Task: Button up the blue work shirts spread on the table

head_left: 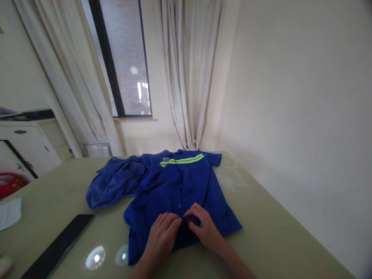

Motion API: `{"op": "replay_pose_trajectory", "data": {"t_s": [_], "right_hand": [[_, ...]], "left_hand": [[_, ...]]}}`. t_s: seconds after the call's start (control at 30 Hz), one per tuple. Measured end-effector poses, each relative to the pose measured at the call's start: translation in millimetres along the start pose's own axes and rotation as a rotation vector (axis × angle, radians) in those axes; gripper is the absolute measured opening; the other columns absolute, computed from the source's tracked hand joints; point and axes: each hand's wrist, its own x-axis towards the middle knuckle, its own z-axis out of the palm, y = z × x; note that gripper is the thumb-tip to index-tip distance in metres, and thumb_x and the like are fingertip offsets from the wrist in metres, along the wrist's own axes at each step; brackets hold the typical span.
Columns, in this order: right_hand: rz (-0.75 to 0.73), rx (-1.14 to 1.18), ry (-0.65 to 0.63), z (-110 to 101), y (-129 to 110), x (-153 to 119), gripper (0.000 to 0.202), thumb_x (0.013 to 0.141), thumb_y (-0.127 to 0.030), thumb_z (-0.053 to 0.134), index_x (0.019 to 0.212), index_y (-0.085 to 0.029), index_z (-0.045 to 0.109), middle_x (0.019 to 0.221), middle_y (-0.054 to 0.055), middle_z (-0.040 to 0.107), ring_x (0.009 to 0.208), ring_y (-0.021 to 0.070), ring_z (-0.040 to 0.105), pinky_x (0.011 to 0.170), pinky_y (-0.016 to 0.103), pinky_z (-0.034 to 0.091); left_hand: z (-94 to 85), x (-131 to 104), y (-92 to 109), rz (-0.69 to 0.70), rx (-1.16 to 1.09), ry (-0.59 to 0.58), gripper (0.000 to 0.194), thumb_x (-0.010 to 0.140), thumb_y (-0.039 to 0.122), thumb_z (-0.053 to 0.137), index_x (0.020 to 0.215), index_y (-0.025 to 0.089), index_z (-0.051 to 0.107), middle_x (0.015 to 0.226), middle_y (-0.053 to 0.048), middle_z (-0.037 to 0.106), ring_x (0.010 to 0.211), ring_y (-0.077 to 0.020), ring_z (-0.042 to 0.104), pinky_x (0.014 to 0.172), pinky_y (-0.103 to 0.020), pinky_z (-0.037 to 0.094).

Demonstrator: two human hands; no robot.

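Note:
A blue short-sleeved work shirt (197, 182) with a yellow-green reflective stripe across the chest lies front up, its collar away from me. Close to its lower hem, my left hand (164, 232) pinches the front placket. Beside it my right hand (203, 226) grips the facing edge of the placket, thumb and fingers closed on the cloth. The fingertips of both hands nearly meet. A button shows on the placket just above them; whatever lies between the fingertips is too small to make out.
A crumpled blue garment (116, 182) lies against the shirt's left side. On the table (276, 232) at the left are a long black flat object (58, 246) and a white cloth or paper (11, 213). A wall (305, 116) runs along the table's right edge.

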Motion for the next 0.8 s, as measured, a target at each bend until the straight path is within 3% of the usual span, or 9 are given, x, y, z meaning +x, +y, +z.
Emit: {"op": "replay_pose_trajectory", "data": {"t_s": [0.13,0.4,0.53,0.8], "right_hand": [[0.008,0.003,-0.052,-3,0,1,0.024,0.083,-0.007,0.058,0.096,-0.022,0.071,0.096,0.001,0.062,0.094,0.0171,0.060,0.085,0.027,0.043],[0.049,0.009,-0.095,0,7,-3,0.031,0.075,-0.003,0.055,0.096,-0.021,0.069,0.096,0.001,0.061,0.095,0.0174,0.059,0.086,0.028,0.043],[0.033,0.036,-0.083,0,10,-3,0.022,0.080,-0.007,0.057,0.095,-0.020,0.068,0.095,0.001,0.062,0.093,0.0172,0.059,0.085,0.028,0.043],[0.117,0.039,-0.065,0,15,-2,0.007,0.088,-0.020,0.062,0.087,-0.020,0.069,0.086,0.000,0.063,0.085,0.0172,0.058,0.079,0.028,0.042]], "left_hand": [[-0.4,0,-3,0.004,-0.041,0.027,0.020,0.101,0.013,0.050,0.107,0.023,0.066,0.095,-0.004,0.072,0.082,-0.0192,0.064,0.078,-0.034,0.050],[8.6,-1,-10,-0.028,-0.255,-0.060,0.014,0.102,0.021,0.053,0.099,0.024,0.066,0.090,-0.001,0.073,0.084,-0.0178,0.067,0.084,-0.033,0.053],[7.4,0,-7,-0.060,-0.237,-0.111,0.013,0.100,0.018,0.055,0.102,0.025,0.067,0.094,-0.001,0.072,0.087,-0.0187,0.066,0.086,-0.034,0.053],[1.5,2,3,0.128,-0.020,-0.157,0.023,0.098,0.010,0.050,0.109,0.023,0.066,0.094,-0.003,0.071,0.083,-0.0198,0.067,0.082,-0.036,0.054]]}}
